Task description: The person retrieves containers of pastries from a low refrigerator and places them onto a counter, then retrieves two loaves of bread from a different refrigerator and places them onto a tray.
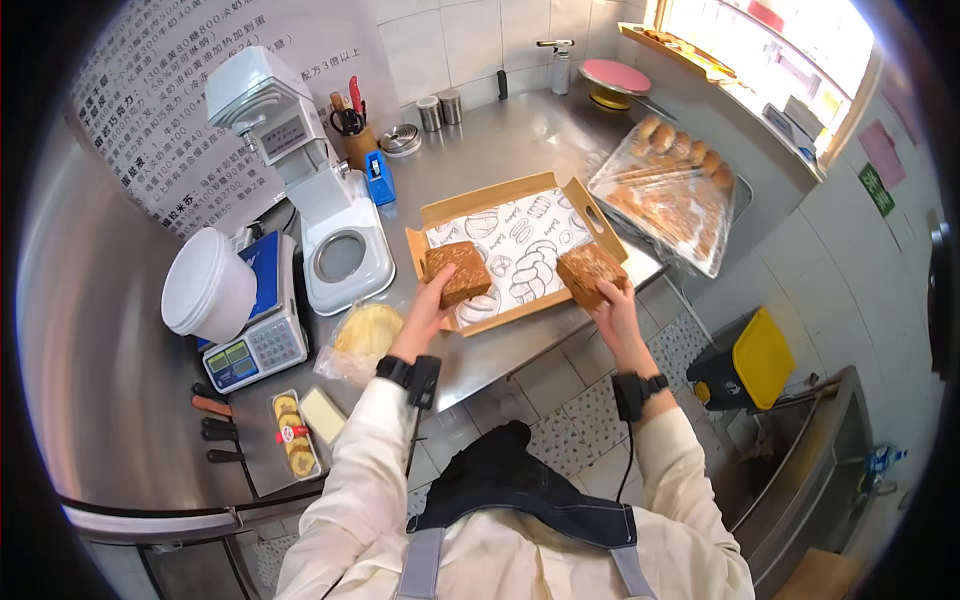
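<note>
My left hand [430,308] grips a square brown block of bread or cake [462,272], its top sprinkled with pale flakes. A similar brown block [590,271] is in my right hand [618,318], thumb and fingers closed on its near edge. Both are held over the near corners of a shallow cardboard box [520,318]. Paper printed with bakery drawings [510,240] lines the box. Whether either block touches the liner I cannot tell. The underside fingers of both hands are hidden.
Left of the box are a white stand mixer [345,250], a scale [262,345] bearing a white tub [208,285], and bagged yellow food [365,335]. A plastic-covered tray of bread [670,195] sits at right. The steel counter's front edge [545,355] runs close below the box.
</note>
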A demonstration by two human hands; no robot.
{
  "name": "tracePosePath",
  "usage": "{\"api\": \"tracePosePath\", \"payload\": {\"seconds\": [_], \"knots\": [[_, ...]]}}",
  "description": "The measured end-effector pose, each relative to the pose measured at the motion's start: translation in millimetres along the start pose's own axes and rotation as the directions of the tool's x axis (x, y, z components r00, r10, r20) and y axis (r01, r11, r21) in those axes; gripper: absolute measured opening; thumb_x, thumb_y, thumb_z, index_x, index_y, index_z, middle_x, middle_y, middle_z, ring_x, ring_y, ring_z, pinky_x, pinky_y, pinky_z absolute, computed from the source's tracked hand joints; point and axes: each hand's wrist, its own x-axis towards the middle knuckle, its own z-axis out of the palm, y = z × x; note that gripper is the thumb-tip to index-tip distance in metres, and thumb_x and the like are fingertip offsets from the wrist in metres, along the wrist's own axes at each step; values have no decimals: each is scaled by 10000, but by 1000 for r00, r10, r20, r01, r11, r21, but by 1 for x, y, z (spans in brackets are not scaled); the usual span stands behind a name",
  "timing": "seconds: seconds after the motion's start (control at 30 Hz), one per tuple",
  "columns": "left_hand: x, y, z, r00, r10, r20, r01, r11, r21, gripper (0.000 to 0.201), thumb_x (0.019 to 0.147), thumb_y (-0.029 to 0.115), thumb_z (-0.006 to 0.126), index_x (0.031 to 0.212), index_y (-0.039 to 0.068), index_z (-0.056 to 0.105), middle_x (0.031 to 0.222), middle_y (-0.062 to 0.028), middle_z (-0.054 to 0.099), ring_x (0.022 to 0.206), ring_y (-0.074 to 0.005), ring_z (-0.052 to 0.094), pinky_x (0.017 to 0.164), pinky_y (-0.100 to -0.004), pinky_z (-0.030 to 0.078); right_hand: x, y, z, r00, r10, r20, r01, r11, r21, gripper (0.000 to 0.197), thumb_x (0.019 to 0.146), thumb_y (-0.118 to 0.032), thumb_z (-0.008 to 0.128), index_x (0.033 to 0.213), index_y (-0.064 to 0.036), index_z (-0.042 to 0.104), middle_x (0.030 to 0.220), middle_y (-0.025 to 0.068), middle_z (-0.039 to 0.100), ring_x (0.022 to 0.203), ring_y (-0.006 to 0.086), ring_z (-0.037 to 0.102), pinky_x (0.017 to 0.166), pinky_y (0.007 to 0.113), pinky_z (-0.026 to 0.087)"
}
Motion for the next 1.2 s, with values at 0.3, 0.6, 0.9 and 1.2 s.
{"api": "tracePosePath", "payload": {"seconds": [0.3,0.6,0.9,1.2], "knots": [[112,-17,13,988,-29,-152,31,999,11,476,777,333,614,1155,95,449,1061,-55,548,963,-170,541,764,-323,461,155,54,48,977,122,-174,-116,992,45,555,735,-75,622,1164,-130,275,1152,102,421,1007,271,491,788,450,444],[119,-27,-4,924,146,-353,112,779,617,747,735,500,561,1234,-18,361,1253,-263,321,1185,-376,243,981,-440,208,188,69,36,987,-33,-158,-58,842,-537,802,661,-207,709,1260,-13,213,1195,138,356,1081,240,392,908,330,339],[68,-20,21,686,542,-486,124,571,811,610,802,282,572,1270,-26,329,1315,-203,305,1180,-304,327,978,-379,269,191,14,-6,960,185,-210,-280,607,-744,725,705,-240,663,1290,-13,300,1332,159,261,1227,260,245,993,341,235],[-66,-8,106,815,566,-126,-104,357,928,552,777,8,475,1303,52,315,1372,-187,246,1290,-306,205,1043,-372,195,96,15,72,385,441,811,130,844,-520,356,852,29,422,1206,-12,440,1148,94,548,1033,124,497,1030,358,230]]}}
